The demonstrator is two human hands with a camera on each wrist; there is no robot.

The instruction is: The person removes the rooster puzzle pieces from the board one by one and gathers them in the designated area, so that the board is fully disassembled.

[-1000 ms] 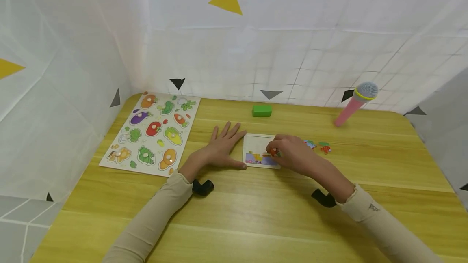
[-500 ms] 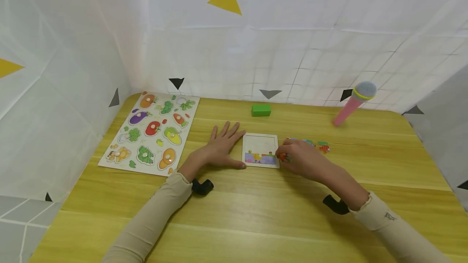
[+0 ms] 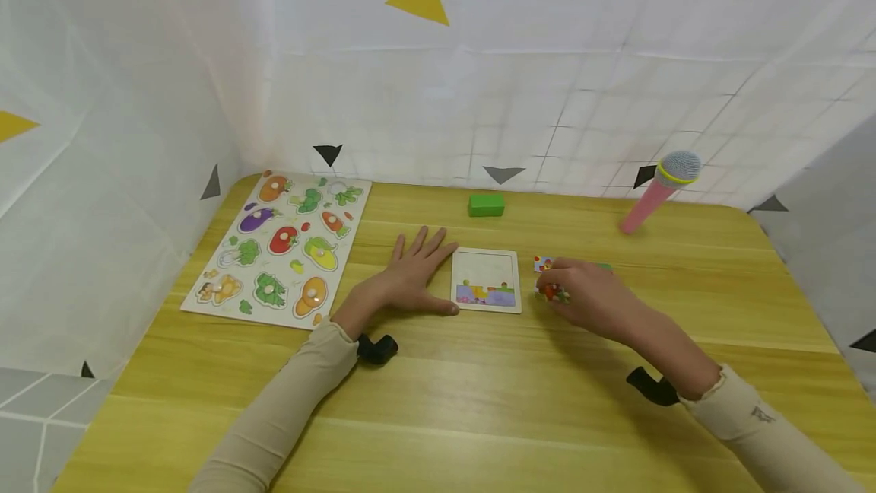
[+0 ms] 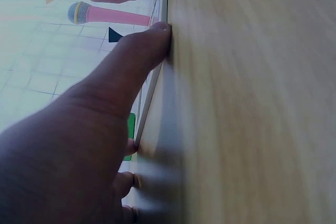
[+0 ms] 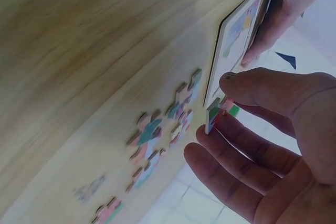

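My left hand point(image 3: 411, 280) lies flat with fingers spread at the left side of a small white puzzle tray point(image 3: 486, 266). In the left wrist view, the thumb point(image 4: 152, 43) presses along the tray's edge. Joined pieces, purple and yellow, fill the tray's near row; the part above is bare. My right hand point(image 3: 595, 295) pinches a puzzle piece point(image 5: 212, 115) between thumb and fingertips, right of the tray. In the right wrist view, the piece is held on edge above the table. Several loose puzzle pieces point(image 5: 149, 132) lie under and beyond this hand, partly hidden in the head view.
A white board with knobbed vegetable shapes point(image 3: 280, 263) lies at the left. A green block point(image 3: 486, 206) sits behind the tray. A pink toy microphone point(image 3: 660, 192) stands at the back right. White sheeting point(image 3: 383, 105) rises behind the table.
My right hand has moved right, from over the tray to beside it, carrying the puzzle piece. My left hand has stayed in place.
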